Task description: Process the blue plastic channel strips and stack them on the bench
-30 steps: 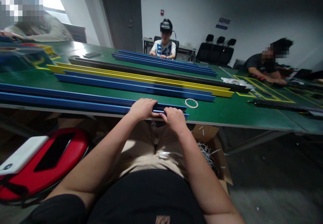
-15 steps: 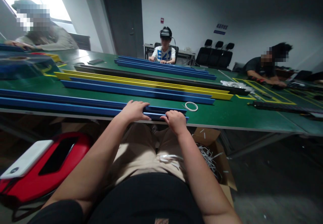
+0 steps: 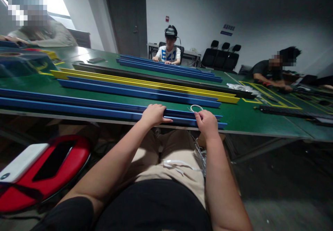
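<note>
A long blue channel bar lies along the near edge of the table. My left hand is closed over it, fingers across the top and thumb stretched along the near side. Farther right, close to the bar's right end, my right hand grips the same bar with its fingers curled. Just behind my right hand rests a thin white ring, perhaps a coil, partly covered by the hand. The undersides of my fingers are hidden.
Behind lie another blue bar, a yellow bar, a black bar and more blue bars. A red stool stands at left, holding a white box. Three people sit around the green table.
The near blue bar has slid to the right along the table edge. Both my hands have moved right with it, and my right hand now overlaps the white ring.
</note>
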